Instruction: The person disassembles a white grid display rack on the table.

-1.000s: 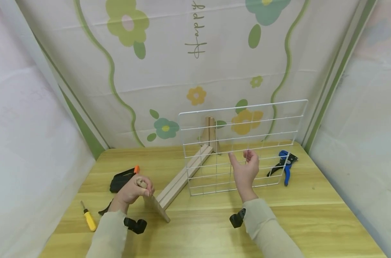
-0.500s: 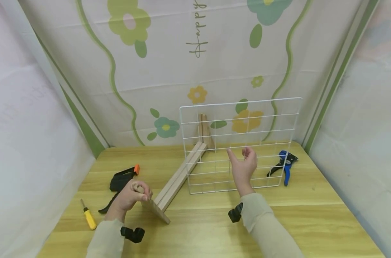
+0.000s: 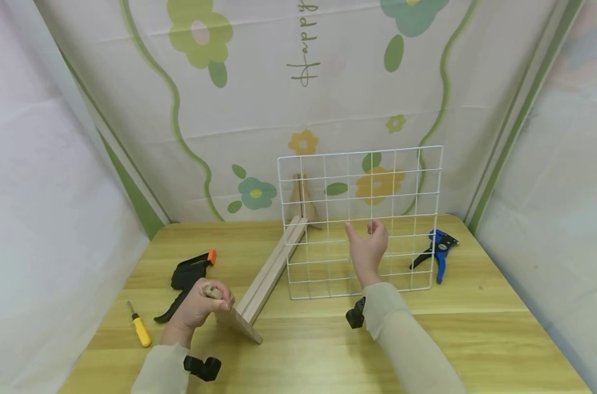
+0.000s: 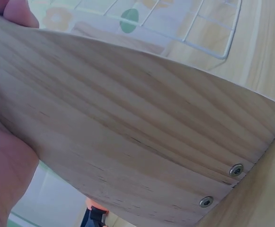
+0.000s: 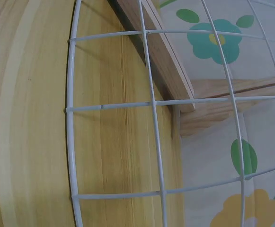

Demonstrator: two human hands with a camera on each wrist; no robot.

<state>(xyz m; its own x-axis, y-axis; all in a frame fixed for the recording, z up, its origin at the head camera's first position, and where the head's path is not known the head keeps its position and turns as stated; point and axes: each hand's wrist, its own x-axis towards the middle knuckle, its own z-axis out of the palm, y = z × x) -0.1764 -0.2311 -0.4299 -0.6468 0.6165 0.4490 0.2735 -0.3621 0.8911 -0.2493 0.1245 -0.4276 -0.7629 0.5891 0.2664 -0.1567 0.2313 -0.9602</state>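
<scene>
My left hand (image 3: 206,303) grips the upper end of a wooden end panel (image 3: 239,325), the near end of a wooden stand. From it a grooved wooden rail (image 3: 271,276) runs to a far end panel (image 3: 298,197) near the back cloth. In the left wrist view, two screw heads (image 4: 236,170) show low on the near panel (image 4: 128,118), with part of the left hand (image 4: 7,172) at its edge. My right hand (image 3: 369,253) holds a white wire grid (image 3: 348,200) nearly upright, fingers at its middle wires. The grid (image 5: 154,101) fills the right wrist view, where no hand shows.
A black tool with an orange tip (image 3: 190,279) lies beside the left hand, with a yellow-handled screwdriver (image 3: 140,329) further left. Blue and black wire-stripping pliers (image 3: 440,254) lie right of the grid. Patterned cloth (image 3: 249,109) closes off the table's back.
The grid has turned to face the head camera more squarely, and its right edge has swung left. The stand's far end has shifted left, while the left hand keeps its grip on the near panel.
</scene>
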